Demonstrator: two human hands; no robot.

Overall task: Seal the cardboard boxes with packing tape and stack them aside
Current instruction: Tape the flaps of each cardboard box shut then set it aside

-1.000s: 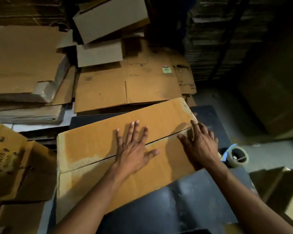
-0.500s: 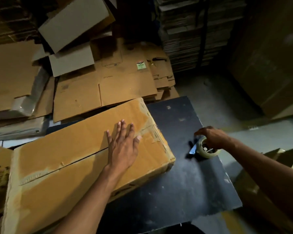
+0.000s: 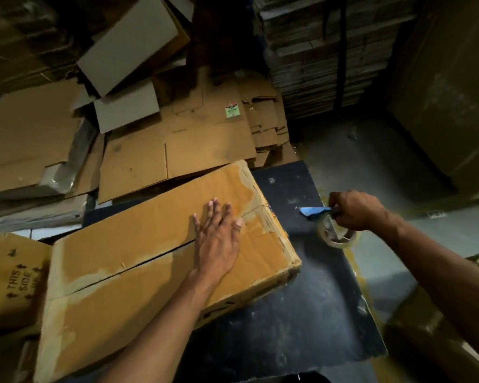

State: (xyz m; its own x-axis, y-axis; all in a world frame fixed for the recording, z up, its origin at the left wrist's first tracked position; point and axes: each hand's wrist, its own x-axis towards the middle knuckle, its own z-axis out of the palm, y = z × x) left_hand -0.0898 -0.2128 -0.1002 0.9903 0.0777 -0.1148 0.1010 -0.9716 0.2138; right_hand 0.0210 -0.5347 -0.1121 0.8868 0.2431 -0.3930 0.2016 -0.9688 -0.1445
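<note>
A brown cardboard box (image 3: 138,261) lies on the dark table (image 3: 288,322), its two top flaps closed with an untaped seam running along the middle. My left hand (image 3: 217,239) presses flat on the flaps near the box's right end, fingers straight across the seam. To the right, above the table's edge, my right hand (image 3: 354,210) grips a roll of clear packing tape (image 3: 335,233) lifted off the table. A blue tab (image 3: 311,211) at the tape's free end sticks out to the left of the hand.
Flattened cardboard sheets (image 3: 177,150) are piled behind the box. A carton printed "THIS SIDE" (image 3: 14,283) stands at the left. Tall stacks of flat cardboard (image 3: 324,56) rise at the back right. Grey floor (image 3: 371,167) lies right of the table, with more cartons (image 3: 426,333) at lower right.
My right hand left the box, reached right to the tape roll, took hold of it and lifted it off the table. My left hand stayed pressed on the flaps.
</note>
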